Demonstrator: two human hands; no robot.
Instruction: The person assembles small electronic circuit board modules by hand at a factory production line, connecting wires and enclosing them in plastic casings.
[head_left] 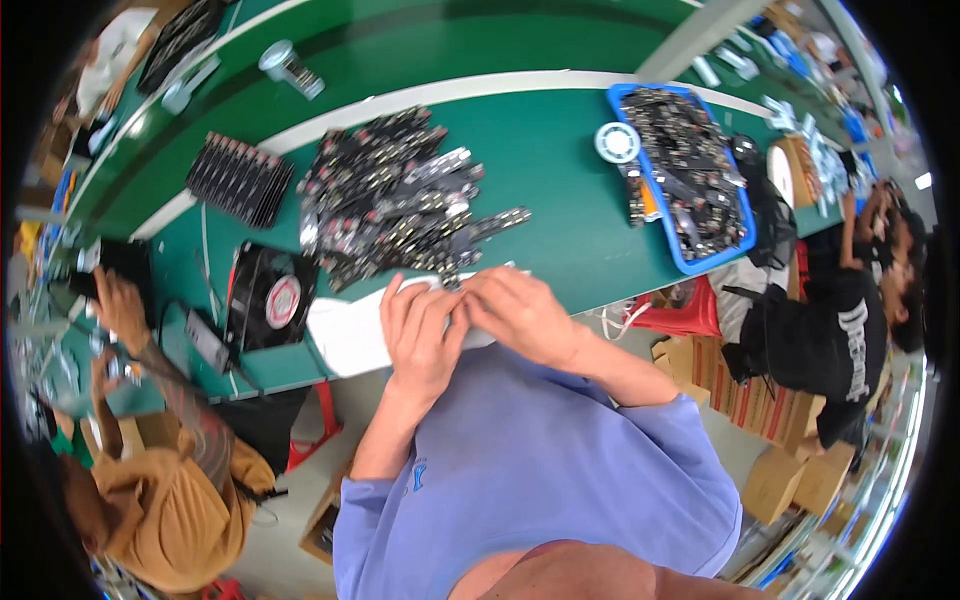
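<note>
My left hand (420, 325) and my right hand (520, 312) meet at the near edge of the green table, fingertips pinched together. What they grip between them is mostly hidden by the fingers; a small dark bit shows at the tips. Under and beside the left hand lies a white sheet (345, 332). Just beyond both hands spreads a heap of narrow black circuit-board pieces (400, 195) with shiny metal and reddish parts, its closest pieces almost reaching the fingertips.
A blue tray (686, 266) filled with similar pieces stands at the right, a white reel (617, 143) beside it. Leftward are a black rack (240, 178), a black box with a round label (280, 300) and a power adapter (207, 342). A co-worker (175, 490) sits at the left.
</note>
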